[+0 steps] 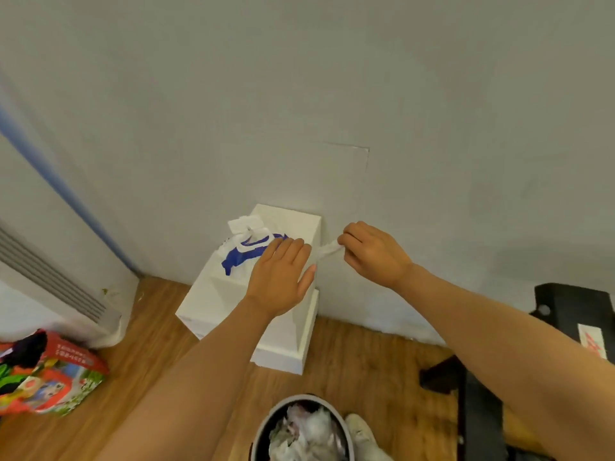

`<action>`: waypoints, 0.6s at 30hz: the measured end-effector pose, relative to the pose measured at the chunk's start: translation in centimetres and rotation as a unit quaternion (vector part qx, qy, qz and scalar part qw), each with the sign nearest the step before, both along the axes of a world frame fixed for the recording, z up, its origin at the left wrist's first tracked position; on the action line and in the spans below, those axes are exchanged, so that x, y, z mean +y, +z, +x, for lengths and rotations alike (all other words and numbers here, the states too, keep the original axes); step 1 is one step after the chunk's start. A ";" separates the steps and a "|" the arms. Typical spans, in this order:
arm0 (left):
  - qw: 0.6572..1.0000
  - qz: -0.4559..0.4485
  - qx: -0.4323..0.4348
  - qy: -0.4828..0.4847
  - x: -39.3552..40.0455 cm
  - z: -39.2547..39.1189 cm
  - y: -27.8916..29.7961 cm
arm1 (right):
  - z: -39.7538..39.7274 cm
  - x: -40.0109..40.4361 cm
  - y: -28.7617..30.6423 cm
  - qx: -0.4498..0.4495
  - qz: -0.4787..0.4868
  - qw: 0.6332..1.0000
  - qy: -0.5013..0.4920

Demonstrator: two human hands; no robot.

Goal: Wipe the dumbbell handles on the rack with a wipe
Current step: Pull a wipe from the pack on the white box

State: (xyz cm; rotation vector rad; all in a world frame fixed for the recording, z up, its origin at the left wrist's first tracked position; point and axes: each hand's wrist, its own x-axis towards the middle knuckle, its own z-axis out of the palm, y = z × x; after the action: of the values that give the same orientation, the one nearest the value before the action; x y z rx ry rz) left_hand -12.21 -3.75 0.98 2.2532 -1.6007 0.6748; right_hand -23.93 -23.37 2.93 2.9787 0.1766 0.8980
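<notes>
Drawing a fresh wipe (327,250) from the pack puts the task at its very start: no dumbbell handle shows in this view, so all the wiping appears to be left. The left hand (281,279) lies flat with straight fingers, pressing the blue-and-white wipe pack (248,252) down on the white box stack (229,294). The right hand (374,254), at three o'clock from the pack, pinches the wipe, which stretches thin, white and twisted between them. A black rack frame (479,407) stands at four o'clock.
</notes>
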 end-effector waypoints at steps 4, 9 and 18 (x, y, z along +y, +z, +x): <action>0.997 -0.002 0.007 -0.071 -0.6 -3.2 0.6 | -6.1 2.1 0.6 0.004 -0.010 0.998 -0.056; 0.985 -0.022 0.020 -0.167 -3.1 -9.1 1.2 | -14.6 2.2 1.4 0.024 -0.015 0.989 -0.142; 0.953 -0.036 0.040 -0.298 -7.6 -20.7 1.2 | -29.9 2.7 1.8 0.058 0.017 0.957 -0.282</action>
State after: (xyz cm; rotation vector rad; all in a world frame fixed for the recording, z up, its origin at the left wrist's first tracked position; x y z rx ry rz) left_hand -32.93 -11.37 2.23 1.5830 -2.0281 0.4553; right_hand -53.80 -20.70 4.77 2.8465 -0.6596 0.6533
